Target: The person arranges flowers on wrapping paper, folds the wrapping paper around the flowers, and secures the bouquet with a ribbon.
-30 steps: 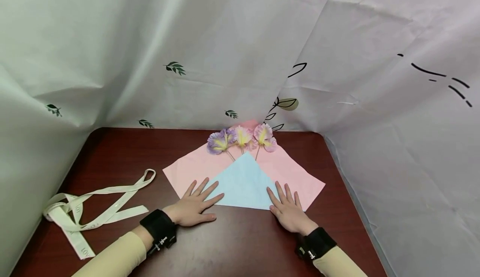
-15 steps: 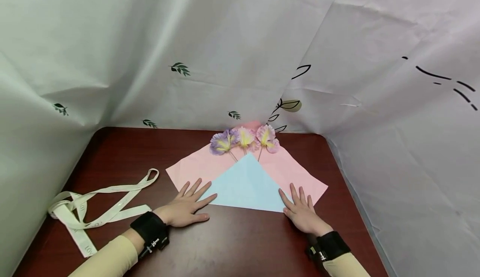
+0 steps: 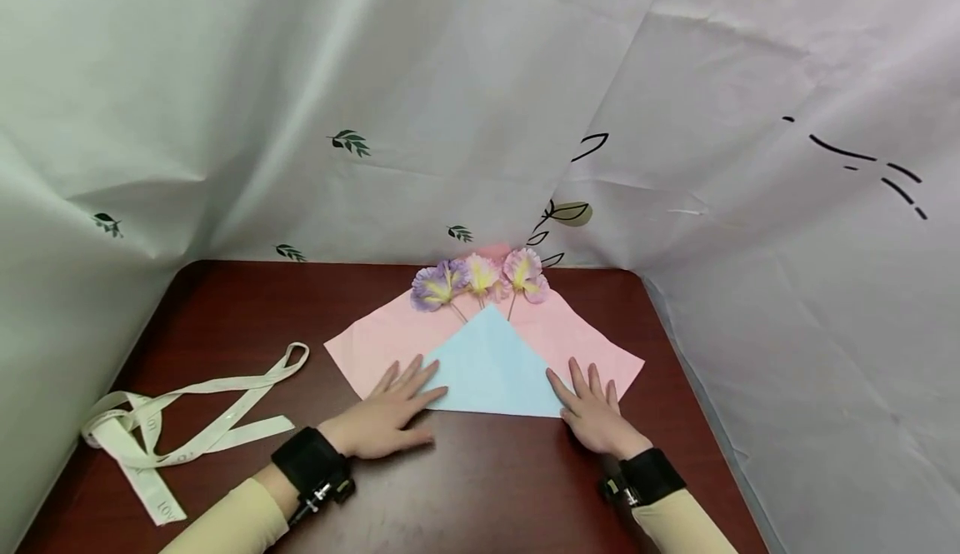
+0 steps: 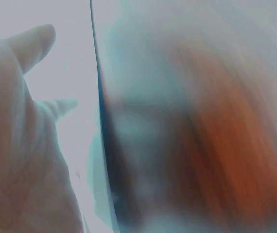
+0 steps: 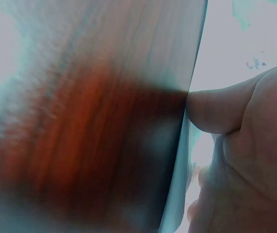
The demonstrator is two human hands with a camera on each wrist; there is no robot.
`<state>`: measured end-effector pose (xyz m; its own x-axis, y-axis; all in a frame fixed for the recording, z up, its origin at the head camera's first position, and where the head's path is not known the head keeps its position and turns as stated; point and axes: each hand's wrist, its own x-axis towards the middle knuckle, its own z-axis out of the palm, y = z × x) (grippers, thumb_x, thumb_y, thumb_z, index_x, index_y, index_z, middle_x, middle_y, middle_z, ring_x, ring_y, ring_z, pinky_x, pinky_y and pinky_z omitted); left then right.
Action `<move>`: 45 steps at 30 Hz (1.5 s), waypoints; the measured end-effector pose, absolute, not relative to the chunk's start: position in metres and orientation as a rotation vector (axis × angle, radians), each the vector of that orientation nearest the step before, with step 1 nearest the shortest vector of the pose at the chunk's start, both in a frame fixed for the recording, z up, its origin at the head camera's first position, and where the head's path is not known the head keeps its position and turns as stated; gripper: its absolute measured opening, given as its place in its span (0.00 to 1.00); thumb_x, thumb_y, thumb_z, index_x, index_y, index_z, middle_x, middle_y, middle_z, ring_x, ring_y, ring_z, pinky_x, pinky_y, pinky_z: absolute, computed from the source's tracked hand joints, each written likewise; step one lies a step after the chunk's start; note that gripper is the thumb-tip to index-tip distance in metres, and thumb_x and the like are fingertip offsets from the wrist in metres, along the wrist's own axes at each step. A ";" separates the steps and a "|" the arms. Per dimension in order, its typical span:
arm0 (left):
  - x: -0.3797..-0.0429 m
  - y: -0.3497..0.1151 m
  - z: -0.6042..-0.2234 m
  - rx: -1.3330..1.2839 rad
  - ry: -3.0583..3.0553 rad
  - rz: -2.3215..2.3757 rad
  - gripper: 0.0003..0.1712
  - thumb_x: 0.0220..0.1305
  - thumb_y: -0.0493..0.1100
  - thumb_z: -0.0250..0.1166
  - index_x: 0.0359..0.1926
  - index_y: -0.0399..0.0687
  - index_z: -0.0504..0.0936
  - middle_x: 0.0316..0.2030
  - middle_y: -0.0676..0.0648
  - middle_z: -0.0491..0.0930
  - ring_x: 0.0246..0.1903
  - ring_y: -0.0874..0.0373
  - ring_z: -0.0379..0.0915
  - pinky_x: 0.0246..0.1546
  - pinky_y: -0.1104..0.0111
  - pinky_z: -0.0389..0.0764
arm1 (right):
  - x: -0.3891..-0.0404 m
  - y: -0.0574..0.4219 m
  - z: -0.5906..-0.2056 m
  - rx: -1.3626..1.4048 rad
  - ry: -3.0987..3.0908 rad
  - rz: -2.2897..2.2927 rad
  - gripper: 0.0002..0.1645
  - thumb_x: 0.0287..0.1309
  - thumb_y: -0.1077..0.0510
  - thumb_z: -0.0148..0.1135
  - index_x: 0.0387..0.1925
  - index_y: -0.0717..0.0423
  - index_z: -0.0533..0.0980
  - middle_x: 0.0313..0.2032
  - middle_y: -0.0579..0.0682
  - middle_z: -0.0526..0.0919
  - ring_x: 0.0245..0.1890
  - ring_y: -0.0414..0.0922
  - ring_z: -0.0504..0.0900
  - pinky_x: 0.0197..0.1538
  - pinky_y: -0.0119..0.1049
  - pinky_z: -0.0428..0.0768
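White patterned sheeting (image 3: 465, 79) backs a dark red-brown table (image 3: 472, 487). From my remote station I see blue paper (image 3: 491, 366) lying over pink paper (image 3: 375, 333), with three flowers (image 3: 482, 275) showing beyond its peak. Left hand (image 3: 386, 412): fingers straight, spread, resting on the blue paper's left corner, gripping nothing. Right hand (image 3: 596, 416): fingers likewise extended at its right corner, gripping nothing. Pale ribbon (image 3: 255, 431) lies looped, left of both papers

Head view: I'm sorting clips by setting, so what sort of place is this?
Probably a curtained-off tabletop craft corner: pale printed sheeting hangs behind and beside the dark red-brown table, which bears flowers on pink paper and a cream ribbon.
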<state>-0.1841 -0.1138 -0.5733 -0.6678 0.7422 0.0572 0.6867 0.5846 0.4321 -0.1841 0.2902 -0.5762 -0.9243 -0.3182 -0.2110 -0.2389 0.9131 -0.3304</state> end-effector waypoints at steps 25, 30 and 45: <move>-0.180 -0.065 -0.580 1.156 2.408 0.477 0.46 0.74 0.69 0.47 0.81 0.51 0.49 0.81 0.50 0.38 0.79 0.49 0.28 0.74 0.41 0.34 | -0.149 0.192 -0.575 -0.937 2.601 -0.292 0.44 0.76 0.35 0.43 0.81 0.52 0.46 0.80 0.48 0.44 0.80 0.54 0.41 0.74 0.63 0.49; -0.181 -0.074 -0.576 1.159 2.398 0.508 0.43 0.75 0.67 0.48 0.81 0.52 0.51 0.81 0.49 0.40 0.80 0.48 0.30 0.72 0.38 0.34 | -0.146 0.208 -0.575 -0.954 2.593 -0.316 0.45 0.76 0.34 0.43 0.80 0.53 0.49 0.81 0.50 0.44 0.80 0.54 0.42 0.73 0.64 0.49; -0.180 -0.102 -0.581 1.156 2.344 0.675 0.40 0.76 0.64 0.49 0.80 0.53 0.55 0.81 0.45 0.41 0.79 0.41 0.30 0.69 0.32 0.28 | -0.139 0.270 -0.565 -0.709 2.519 -0.541 0.47 0.75 0.34 0.44 0.80 0.56 0.47 0.81 0.53 0.43 0.79 0.56 0.41 0.73 0.67 0.43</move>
<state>-0.1803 -0.1015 -0.5807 -0.5543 0.8152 -0.1679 0.6011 0.5316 0.5968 -0.1387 0.2697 -0.5645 -0.7587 -0.5647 -0.3248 -0.3815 0.7893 -0.4810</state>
